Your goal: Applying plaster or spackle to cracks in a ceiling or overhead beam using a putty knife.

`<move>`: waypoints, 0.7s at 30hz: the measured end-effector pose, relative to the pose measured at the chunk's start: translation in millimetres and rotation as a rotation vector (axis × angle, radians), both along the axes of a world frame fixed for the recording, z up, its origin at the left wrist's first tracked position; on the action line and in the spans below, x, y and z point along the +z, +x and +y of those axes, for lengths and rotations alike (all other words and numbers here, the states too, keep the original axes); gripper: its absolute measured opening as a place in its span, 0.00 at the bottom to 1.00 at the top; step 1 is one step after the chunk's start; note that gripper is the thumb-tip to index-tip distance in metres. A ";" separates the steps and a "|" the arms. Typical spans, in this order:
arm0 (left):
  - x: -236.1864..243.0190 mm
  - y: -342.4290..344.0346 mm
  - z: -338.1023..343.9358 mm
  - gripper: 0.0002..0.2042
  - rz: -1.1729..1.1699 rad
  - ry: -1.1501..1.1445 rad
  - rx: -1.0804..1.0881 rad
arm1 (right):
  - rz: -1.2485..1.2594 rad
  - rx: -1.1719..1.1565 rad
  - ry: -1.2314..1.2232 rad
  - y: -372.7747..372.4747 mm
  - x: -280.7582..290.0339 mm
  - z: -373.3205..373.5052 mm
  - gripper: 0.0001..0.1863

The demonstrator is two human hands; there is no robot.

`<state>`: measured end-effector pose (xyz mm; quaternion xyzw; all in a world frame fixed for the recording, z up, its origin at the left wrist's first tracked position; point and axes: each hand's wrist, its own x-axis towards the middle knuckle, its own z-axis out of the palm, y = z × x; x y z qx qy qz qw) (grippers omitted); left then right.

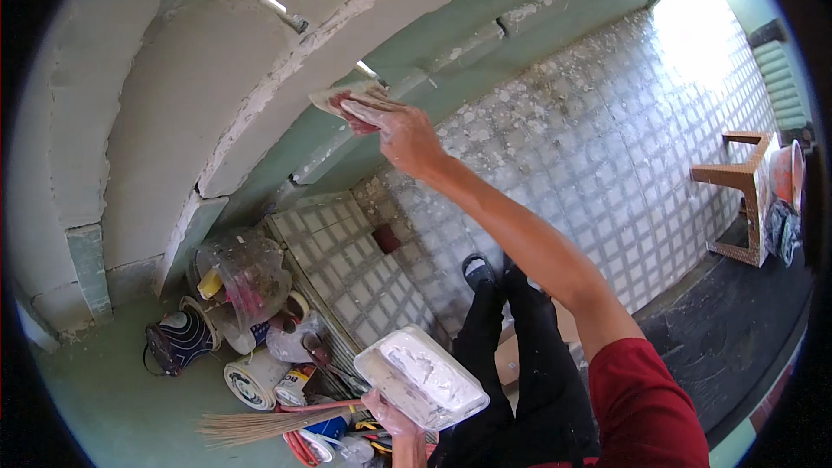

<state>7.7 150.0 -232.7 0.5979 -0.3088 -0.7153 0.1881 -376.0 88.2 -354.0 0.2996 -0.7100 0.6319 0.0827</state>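
In my left hand [392, 419] is a white rectangular plastic tub [464, 416], tilted toward me at the bottom of the view. White paste, smooth like putty, fills much of it. My right arm reaches up and forward. The fingers of my right hand [407, 137] close round a putty scraper [331, 102], whose pale, paste-smeared blade lies at the edge of the grey panel wall [299, 87]. Its handle is mostly hidden by my fingers. Rough white filler runs along the panel joints.
Buckets [254, 377], plastic bags and a twig broom [260, 425] crowd the lower left. A tiled step [334, 238] rises beside them. White splatter covers the tiled floor [572, 139]. At right stand a brown stool [737, 175] and a dark counter [728, 329].
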 end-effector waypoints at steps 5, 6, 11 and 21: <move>4.6 1.3 1.5 0.35 0.005 0.011 0.039 | -0.142 -0.501 -0.141 -64.7 36.0 69.6 0.16; 4.5 -0.8 4.1 0.35 0.033 0.020 0.032 | -0.009 -0.710 -0.185 -90.5 39.3 82.7 0.15; 4.5 -7.0 7.2 0.35 0.056 0.043 -0.010 | 0.066 -0.382 0.192 -86.0 -31.1 49.4 0.27; 5.0 -1.9 8.9 0.35 0.026 -0.032 -0.051 | -0.308 -0.633 -0.188 -106.1 16.4 89.6 0.13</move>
